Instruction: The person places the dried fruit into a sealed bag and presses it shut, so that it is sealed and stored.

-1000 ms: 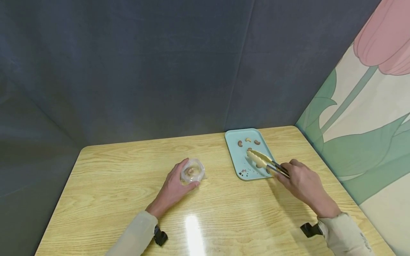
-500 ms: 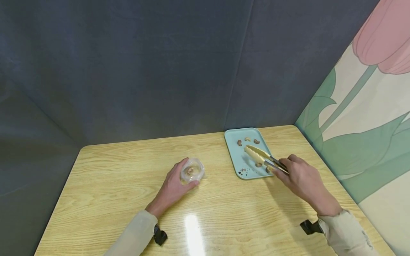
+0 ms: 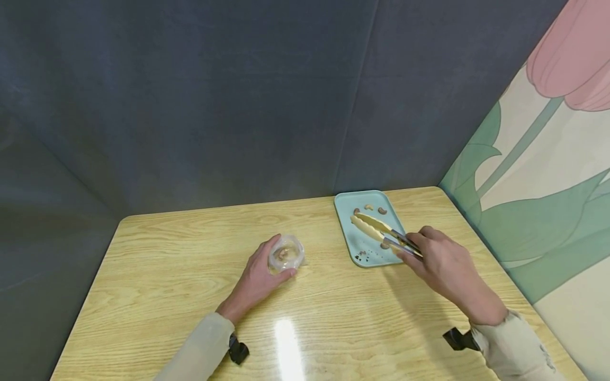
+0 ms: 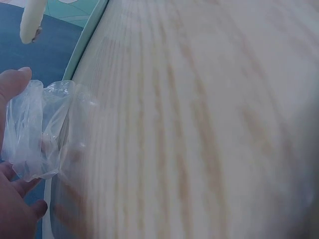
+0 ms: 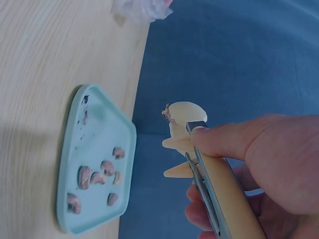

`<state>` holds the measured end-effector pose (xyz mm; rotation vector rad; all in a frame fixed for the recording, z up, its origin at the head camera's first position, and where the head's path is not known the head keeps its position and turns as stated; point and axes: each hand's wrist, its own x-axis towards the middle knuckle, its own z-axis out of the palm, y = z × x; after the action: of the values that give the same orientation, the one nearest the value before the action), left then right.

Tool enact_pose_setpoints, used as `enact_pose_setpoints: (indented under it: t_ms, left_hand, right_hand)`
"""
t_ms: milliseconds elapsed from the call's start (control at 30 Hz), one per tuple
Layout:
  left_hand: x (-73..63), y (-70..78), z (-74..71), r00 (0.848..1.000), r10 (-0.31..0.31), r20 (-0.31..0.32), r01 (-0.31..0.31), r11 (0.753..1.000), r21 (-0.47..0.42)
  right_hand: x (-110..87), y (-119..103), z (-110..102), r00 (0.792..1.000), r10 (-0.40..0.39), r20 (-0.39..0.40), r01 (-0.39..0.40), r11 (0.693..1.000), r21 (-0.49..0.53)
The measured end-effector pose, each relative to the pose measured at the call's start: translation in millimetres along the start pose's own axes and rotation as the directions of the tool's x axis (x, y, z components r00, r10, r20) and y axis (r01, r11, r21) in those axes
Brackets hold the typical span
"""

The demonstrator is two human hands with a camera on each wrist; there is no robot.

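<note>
Wooden worktop (image 3: 167, 286): the left grip (image 3: 257, 275) holds a bag (image 3: 286, 254); at its 3 o'clock, the right grip (image 3: 443, 267) clasps tongs (image 3: 374, 232), a nut (image 5: 166, 112) at their tips.

— What's at twelve o'clock in the head view?
— A dark blue-grey cloth (image 3: 229, 106), a faint line (image 3: 354, 106) down it at one.
— And further round?
— A floral panel (image 3: 529, 174): pink tulip (image 3: 567, 58) at two, green leaves (image 3: 548, 233) at three.
— Below?
— Wood-grain table (image 3: 143, 275), a streak of glare (image 3: 289, 349) at six.
</note>
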<state>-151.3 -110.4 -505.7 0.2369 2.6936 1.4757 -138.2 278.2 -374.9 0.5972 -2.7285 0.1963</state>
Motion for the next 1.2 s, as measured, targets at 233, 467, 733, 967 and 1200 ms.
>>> enact_pose_setpoints:
  t_ms: [233,467,733,967,1200]
  left_hand:
    - [-0.6,2.3,-0.7,1.000,0.008,-0.002,-0.008,1.000,-0.005]
    - [-1.5,4.5,-2.0,1.000,0.011,0.001,-0.011,1.000,-0.007]
    - [-2.2,4.8,-1.6,1.000,0.005,-0.001,-0.005,1.000,0.003]
    - [-2.0,5.3,-2.0,1.000,0.004,0.001,-0.004,1.000,0.005]
    - [-2.9,5.3,-2.2,1.000,0.006,0.004,-0.006,1.000,0.012]
  right_hand:
    - [5.9,-16.9,-9.0,1.000,-0.016,0.027,0.016,1.000,0.001]
    - [12.3,-35.2,-12.4,0.998,-0.059,0.018,0.058,0.998,0.011]
    - [18.2,-58.0,-12.3,0.993,-0.118,0.021,0.117,0.993,0.023]
    - [23.0,-76.4,-6.3,0.983,-0.181,0.013,0.180,0.983,0.039]
    - [26.8,-89.1,1.0,0.978,-0.209,0.024,0.207,0.977,0.054]
